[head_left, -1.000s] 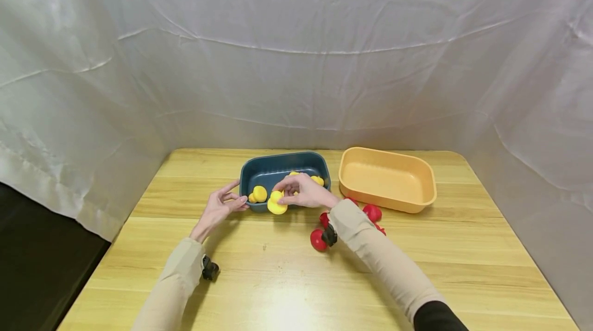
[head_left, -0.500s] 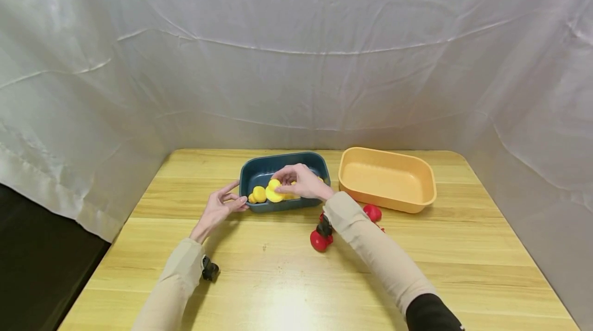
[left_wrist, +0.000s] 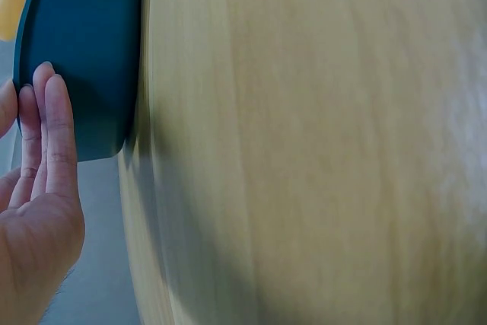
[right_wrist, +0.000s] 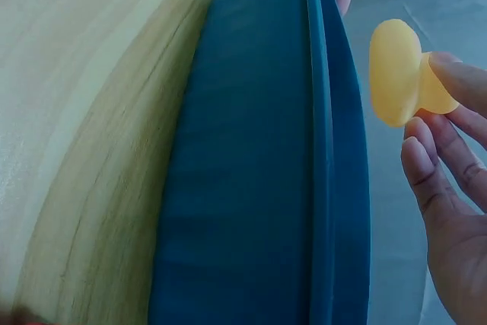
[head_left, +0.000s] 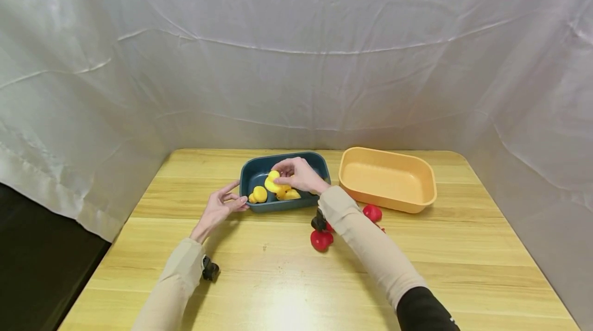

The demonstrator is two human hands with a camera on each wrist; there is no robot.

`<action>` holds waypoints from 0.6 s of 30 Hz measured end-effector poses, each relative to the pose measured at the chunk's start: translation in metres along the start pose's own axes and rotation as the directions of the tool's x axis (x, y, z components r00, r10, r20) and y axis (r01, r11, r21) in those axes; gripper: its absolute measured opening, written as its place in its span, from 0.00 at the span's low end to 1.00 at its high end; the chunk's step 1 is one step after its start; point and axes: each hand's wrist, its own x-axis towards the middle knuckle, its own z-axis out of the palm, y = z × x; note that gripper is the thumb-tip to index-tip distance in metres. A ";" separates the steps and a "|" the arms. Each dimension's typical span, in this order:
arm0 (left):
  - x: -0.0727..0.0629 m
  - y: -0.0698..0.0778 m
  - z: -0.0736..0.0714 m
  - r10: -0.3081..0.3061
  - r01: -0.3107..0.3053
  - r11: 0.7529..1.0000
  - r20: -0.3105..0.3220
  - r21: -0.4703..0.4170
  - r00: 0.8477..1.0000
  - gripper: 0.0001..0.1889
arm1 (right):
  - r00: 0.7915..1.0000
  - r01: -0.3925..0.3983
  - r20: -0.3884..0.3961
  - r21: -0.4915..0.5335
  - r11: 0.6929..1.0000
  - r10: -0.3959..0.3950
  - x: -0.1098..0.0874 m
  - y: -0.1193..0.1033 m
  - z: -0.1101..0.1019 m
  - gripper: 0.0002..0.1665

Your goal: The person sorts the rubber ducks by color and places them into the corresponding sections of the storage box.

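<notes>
The right hand (head_left: pixel 300 174) pinched a yellow toy (head_left: pixel 271 185) between thumb and fingertips, up over the blue bin (head_left: pixel 278 206). I saw the left hand (head_left: pixel 222 206) with its fingers fairly straight and relaxed, touching that bin at its near left corner. Other yellow toys (head_left: pixel 258 195) lay inside the blue bin. Red toys (head_left: pixel 321 240), partly hidden by the right sleeve (head_left: pixel 370 248), sat in front of it toward the right, and an orange bin (head_left: pixel 389 179) stood just to its right
</notes>
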 end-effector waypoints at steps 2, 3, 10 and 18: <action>0.000 0.000 0.000 0.000 0.000 1.000 0.001 0.001 1.000 0.38 | 1.000 -0.015 -0.010 0.004 1.000 0.015 0.002 0.001 0.000 0.17; 0.000 0.000 0.000 0.000 0.000 1.000 0.001 -0.002 1.000 0.38 | 1.000 -0.022 -0.016 0.005 1.000 0.023 0.003 0.002 0.001 0.17; 0.000 0.000 -0.001 -0.002 0.002 1.000 0.000 -0.017 1.000 0.38 | 0.996 -0.073 -0.047 -0.010 0.997 0.072 0.012 0.004 0.003 0.16; 0.000 -0.001 -0.001 -0.013 0.013 0.999 0.003 -0.040 1.000 0.39 | 0.993 -0.098 -0.066 -0.032 0.995 0.096 0.020 0.007 0.007 0.16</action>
